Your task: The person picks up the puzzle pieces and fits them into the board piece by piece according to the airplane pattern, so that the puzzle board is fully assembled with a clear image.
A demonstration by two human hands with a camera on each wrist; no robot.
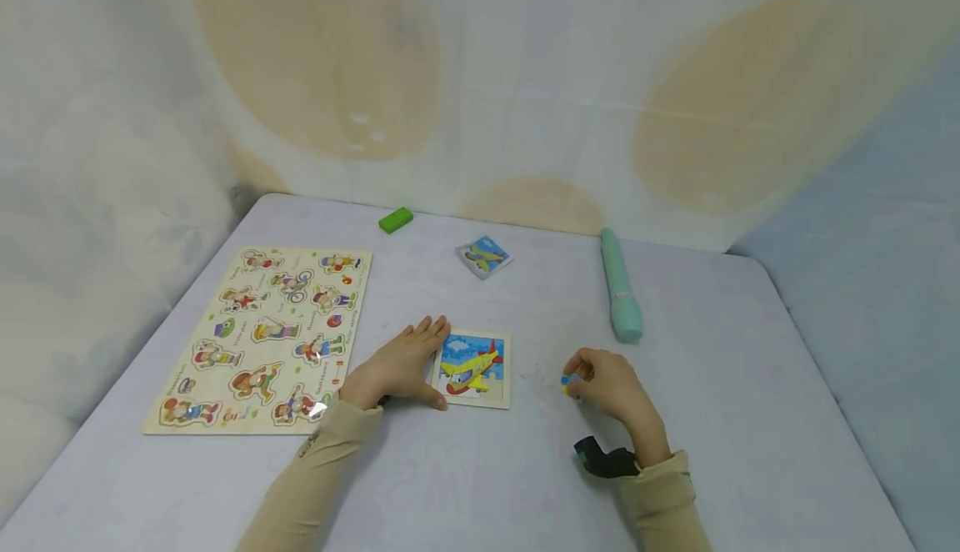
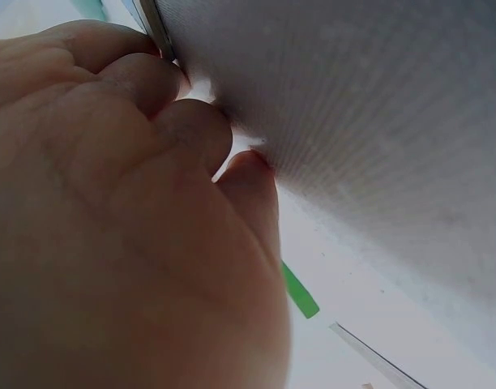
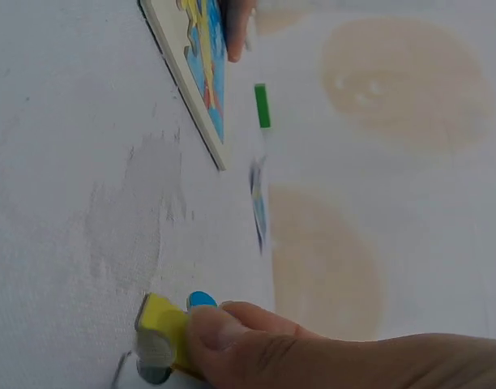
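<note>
A small wooden jigsaw puzzle (image 1: 472, 404) with a yellow airplane on blue lies flat on the table, and its pale frame shows in the right wrist view too. My left hand (image 1: 407, 362) rests at its left edge, fingers spread and thumb near the lower left corner. In the left wrist view that hand's fingertips meet the table beside the board's edge. Right of the puzzle, my right hand (image 1: 609, 383) pinches a yellow and blue puzzle piece (image 3: 163, 320) between thumb and fingers, close over the table. Part of the piece is hidden by the thumb.
A large peg puzzle board (image 1: 255, 343) with cartoon figures lies at the left. Toward the back are a green block (image 1: 395, 219), an airplane picture card (image 1: 484, 257) and a mint-green folded umbrella-like tube (image 1: 619, 285). Patterned fabric hangs behind the table.
</note>
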